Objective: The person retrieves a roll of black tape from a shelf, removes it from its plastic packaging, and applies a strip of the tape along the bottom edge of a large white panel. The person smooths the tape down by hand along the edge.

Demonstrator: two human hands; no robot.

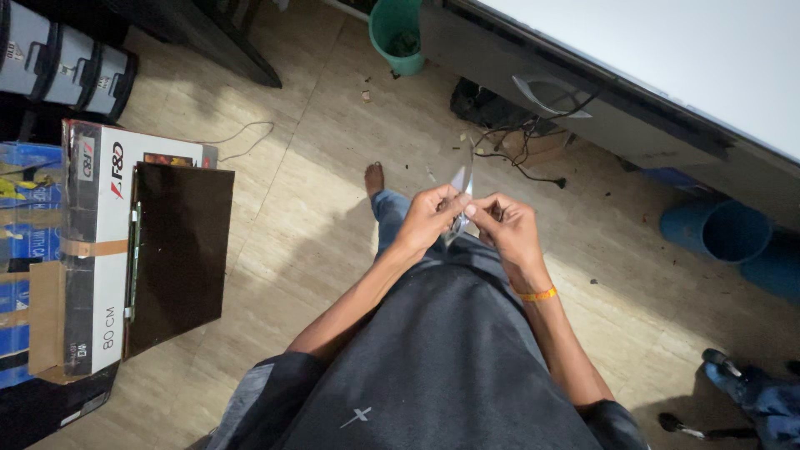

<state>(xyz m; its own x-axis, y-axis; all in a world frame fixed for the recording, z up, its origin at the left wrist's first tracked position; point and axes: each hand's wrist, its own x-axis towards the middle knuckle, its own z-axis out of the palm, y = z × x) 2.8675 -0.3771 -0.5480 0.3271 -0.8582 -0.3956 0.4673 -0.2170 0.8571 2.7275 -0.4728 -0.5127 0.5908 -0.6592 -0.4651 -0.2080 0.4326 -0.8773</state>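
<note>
Beside dark panel, green bucket

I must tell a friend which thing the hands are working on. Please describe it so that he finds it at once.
Start at the dark shirt filling the lower middle and follow both forearms upward. Where the left hand and right hand meet, a thin strip sticks up between the fingers. It alone is pale, shiny and narrow, unlike the tangled black cables on the floor beyond.

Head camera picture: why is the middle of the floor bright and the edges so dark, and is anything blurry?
In the head view, light falls in a patch on the floor; corners sink into shadow. The left hand and right hand pinch a thin shiny strip, which glares and looks soft. The dark panel shows little detail.
</note>
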